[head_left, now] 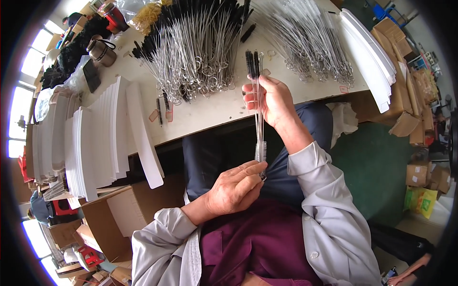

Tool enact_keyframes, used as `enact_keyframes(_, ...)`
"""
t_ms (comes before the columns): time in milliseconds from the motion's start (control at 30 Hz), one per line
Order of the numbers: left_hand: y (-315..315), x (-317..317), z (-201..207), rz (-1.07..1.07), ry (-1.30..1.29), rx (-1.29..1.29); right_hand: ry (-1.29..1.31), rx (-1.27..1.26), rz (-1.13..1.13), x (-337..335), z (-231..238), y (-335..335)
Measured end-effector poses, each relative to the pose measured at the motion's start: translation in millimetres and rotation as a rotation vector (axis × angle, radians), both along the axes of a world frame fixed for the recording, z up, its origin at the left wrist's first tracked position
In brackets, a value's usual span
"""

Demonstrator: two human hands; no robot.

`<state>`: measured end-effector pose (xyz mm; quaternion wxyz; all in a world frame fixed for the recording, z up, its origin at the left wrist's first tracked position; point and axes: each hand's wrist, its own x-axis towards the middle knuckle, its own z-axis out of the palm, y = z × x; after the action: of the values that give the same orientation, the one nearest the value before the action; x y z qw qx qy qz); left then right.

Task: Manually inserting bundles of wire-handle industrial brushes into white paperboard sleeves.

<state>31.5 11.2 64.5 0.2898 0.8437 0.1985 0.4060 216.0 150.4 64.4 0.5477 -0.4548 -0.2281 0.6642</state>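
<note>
While two hands (pixel 234 188) (pixel 277 99) hold one brush bundle (pixel 259 114), two wire heaps (pixel 193 57) (pixel 310 40) lie beyond

Pale tabletop (pixel 200 113) — looped wires (pixel 198 52) in two heaps, white strips (pixel 366 52), metal flask (pixel 101 51).

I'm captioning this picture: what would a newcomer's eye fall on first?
Probably the large heap of wire-handled brushes on the table, top centre, with a pile of looped wires to its right. Next, the slim bundle of brushes at the picture's middle, its upper part in the right grip and its lower end in the left grip. The white strips stacked at left stand out.
</note>
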Motion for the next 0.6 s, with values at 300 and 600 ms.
enact_keyframes(300,4,-9,-2,0.052,0.015,0.01,-0.039,0.08,0.028,-9,-7,-7)
enact_keyframes(600,78,-21,22,0.428,-0.248,-0.949,-1.015,0.71,0.097,-49,3,-45)
